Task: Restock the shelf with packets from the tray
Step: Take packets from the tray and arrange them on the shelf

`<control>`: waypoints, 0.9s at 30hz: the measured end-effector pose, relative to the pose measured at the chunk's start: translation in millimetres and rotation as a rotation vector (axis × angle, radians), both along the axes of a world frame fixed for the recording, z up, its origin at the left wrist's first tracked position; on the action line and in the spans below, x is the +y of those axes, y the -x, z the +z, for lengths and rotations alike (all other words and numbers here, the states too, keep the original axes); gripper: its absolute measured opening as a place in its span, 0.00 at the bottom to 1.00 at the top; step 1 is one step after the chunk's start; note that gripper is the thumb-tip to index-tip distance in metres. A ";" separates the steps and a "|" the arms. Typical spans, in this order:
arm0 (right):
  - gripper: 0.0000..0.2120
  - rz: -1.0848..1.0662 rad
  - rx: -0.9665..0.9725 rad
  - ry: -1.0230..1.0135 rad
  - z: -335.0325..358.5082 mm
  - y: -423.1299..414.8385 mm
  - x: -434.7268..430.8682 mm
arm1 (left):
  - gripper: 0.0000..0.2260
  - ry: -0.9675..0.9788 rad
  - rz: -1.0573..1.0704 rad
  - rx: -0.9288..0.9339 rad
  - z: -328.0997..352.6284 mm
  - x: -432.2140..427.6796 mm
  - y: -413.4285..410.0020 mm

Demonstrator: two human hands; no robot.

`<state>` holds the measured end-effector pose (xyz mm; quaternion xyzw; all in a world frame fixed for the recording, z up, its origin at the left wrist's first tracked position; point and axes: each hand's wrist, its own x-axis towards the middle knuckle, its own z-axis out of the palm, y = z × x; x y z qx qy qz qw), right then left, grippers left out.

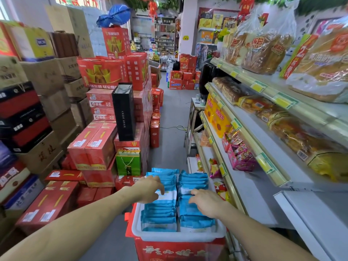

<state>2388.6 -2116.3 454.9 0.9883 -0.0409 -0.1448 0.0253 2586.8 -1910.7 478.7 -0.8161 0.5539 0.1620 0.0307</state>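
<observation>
Blue-and-white plastic packets (162,217) stand on edge in two tight rows inside the white plastic tray (178,237) at the lower centre of the frame. The tray sits on a red printed carton (177,251), just beside the grey metal shelf (254,200) that runs up the right of the frame. My left hand (150,188) is bent down over the left row, fingers curled among the packet tops and the thumb against the white face of one; the blur keeps me from telling whether I have closed on it. My right hand (206,201) lies over the right row with its fingers loosely curled, the tips touching the packet tops and nothing held that I can see. I judge this to be the pick, and since the tray looks full, little or nothing has gone across yet. To do it well I should gather a small bunch from one row, thumb on one face and fingers on the other. Then I lift straight up so the neighbours do not drag out with it. These thin bags will likely slide against each other, so a firm squeeze near the upper edge matters more than speed. The bare stretch of shelf at lower right, below the pink snack bags (241,159), looks like the place for them. I should clear the yellow price rail (223,169) at its front lip and set them upright, faces out.
</observation>
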 end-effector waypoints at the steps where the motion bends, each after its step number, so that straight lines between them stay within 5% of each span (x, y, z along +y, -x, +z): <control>1: 0.20 -0.008 -0.002 -0.008 0.5 -1.8 0.9 | 0.14 -0.010 -0.013 -0.007 0.0 0.0 0.7; 16: 0.28 -0.142 0.009 -0.251 58.1 -7.5 -26.1 | 0.23 -0.096 -0.078 0.118 -13.3 -12.4 8.1; 27: 0.22 -0.186 0.009 -0.381 86.7 3.8 -30.3 | 0.23 -0.030 -0.157 0.026 -4.6 -13.7 1.1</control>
